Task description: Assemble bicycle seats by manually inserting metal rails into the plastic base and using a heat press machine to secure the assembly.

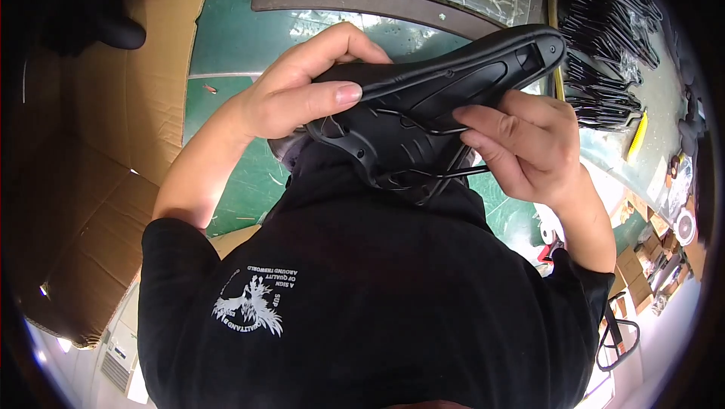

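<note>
A black bicycle saddle (468, 80) is held up before my chest, its underside toward me and its narrow nose pointing up to the right. My left hand (294, 95) is closed on the saddle's wide rear end, with the thumb on the near rim and the fingers over the far side. A bent black saddle rail (445, 174) lies across the underside. My right hand (532, 141) pinches one rod of this rail between thumb and fingers, below the nose. The rail's ends at the nose side are partly hidden by my right hand.
Many loose black saddle rails (612, 27) are heaped on the table at the right, with a yellow tool (638, 137) beside them. A brown-edged, plastic-covered board (340, 18) lies on the green tabletop (226, 107). At the left stands a cardboard box (162, 69) with black objects in it.
</note>
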`<state>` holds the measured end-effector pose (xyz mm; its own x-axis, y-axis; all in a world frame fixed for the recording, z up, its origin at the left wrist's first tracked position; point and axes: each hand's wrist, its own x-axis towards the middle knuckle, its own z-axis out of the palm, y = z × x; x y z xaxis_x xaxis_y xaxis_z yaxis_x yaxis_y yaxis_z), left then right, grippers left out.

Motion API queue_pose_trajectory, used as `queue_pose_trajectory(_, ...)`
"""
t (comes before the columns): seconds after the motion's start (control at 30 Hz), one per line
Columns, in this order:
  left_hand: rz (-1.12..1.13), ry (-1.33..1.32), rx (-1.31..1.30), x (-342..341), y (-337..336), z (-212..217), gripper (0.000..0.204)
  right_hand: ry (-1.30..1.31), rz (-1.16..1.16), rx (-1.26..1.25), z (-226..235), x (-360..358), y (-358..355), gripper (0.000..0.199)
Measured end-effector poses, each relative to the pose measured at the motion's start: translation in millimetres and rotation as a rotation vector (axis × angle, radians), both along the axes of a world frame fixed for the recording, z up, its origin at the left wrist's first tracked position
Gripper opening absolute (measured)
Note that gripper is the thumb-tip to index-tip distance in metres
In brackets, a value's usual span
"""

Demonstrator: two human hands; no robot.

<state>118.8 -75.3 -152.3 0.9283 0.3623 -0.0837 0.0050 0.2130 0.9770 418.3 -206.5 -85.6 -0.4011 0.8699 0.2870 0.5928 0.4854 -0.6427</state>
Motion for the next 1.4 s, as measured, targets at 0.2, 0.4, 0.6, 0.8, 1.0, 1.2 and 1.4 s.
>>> queue_pose_trajectory(0.2, -0.017, 0.035, -0.043, -1.1, -7.3, 1.0, 0.06, -0.015, 0.094, 0.006, 3.4, -1.6, 0.1, 0.027)
queue_pose_trajectory(0.4, -0.089, 0.072, 0.032, 5.0, -6.2, 9.6, 0.066, -0.024, 0.105, 0.122, 2.2, -21.8, 4.7, 0.027)
queue_pose_trajectory(0.6, -0.056, -0.029, 0.128, 4.7, -8.5, 2.6, 0.058, -0.017, 0.088, 0.099, 2.4, -25.3, 4.8, 0.025)
queue_pose_trajectory(0.8, -0.11, -0.025, 0.26, 12.6, -6.2, 15.0, 0.064, -0.047, 0.149, 0.137, 6.3, -30.2, 11.2, 0.022)
queue_pose_trajectory(1.0, -0.002, -0.028, 0.209, 3.8, -11.5, 9.1, 0.057, -0.033, 0.155, 0.183, 2.3, -31.6, 32.6, 0.023)
queue_pose_trajectory(1.2, 0.579, -0.003, 0.043, 13.7, -13.0, 13.8, 0.048, -0.003, -0.415, 0.307, 4.5, -19.4, 48.3, 0.067)
queue_pose_trajectory(1.4, 0.85, 0.113, 0.362, 79.4, 32.3, 24.4, 0.04, 0.059, -0.704, 0.134, -31.3, -30.2, 81.4, 0.056)
